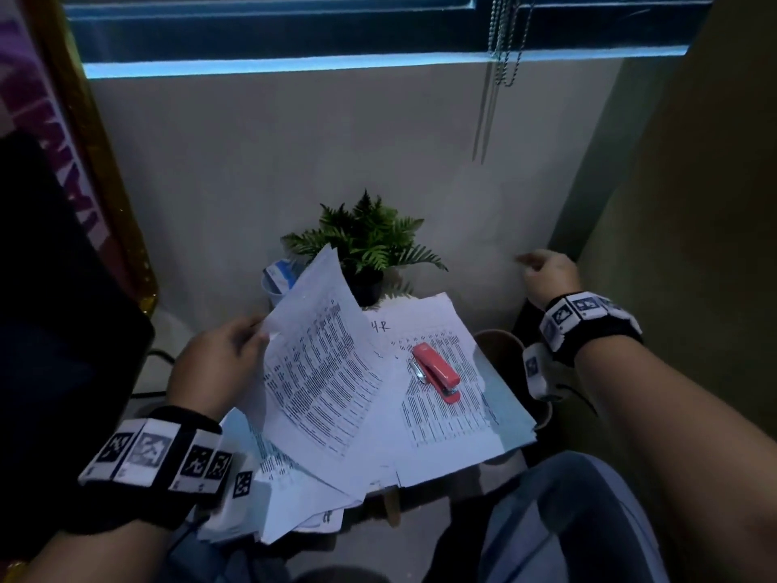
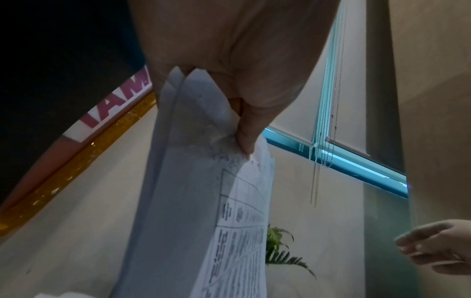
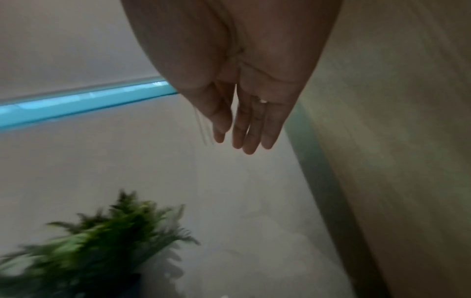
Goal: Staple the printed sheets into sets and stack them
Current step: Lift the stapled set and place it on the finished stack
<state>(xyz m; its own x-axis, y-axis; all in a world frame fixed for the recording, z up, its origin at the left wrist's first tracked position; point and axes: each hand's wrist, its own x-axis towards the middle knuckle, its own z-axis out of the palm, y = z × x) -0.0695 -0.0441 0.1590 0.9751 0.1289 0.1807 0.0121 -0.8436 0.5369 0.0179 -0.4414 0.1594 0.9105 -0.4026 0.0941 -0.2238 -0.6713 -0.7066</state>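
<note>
My left hand (image 1: 227, 355) pinches a set of printed sheets (image 1: 323, 363) at its top corner and holds it tilted above the small table; in the left wrist view the thumb (image 2: 244, 129) presses on the sheets (image 2: 203, 201). A red stapler (image 1: 437, 372) lies on a flat pile of printed sheets (image 1: 445, 410) on the table. More loose sheets (image 1: 294, 498) spread over the table's near left edge. My right hand (image 1: 546, 275) hovers high to the right of the table, near the wall, empty, with its fingers (image 3: 244, 131) straight.
A potted fern (image 1: 366, 241) stands at the table's back, with a cup holding a blue-and-white box (image 1: 279, 279) to its left. Blind cords (image 1: 500, 48) hang by the window. A round stool (image 1: 504, 347) sits right of the table. My knee (image 1: 563, 519) is below.
</note>
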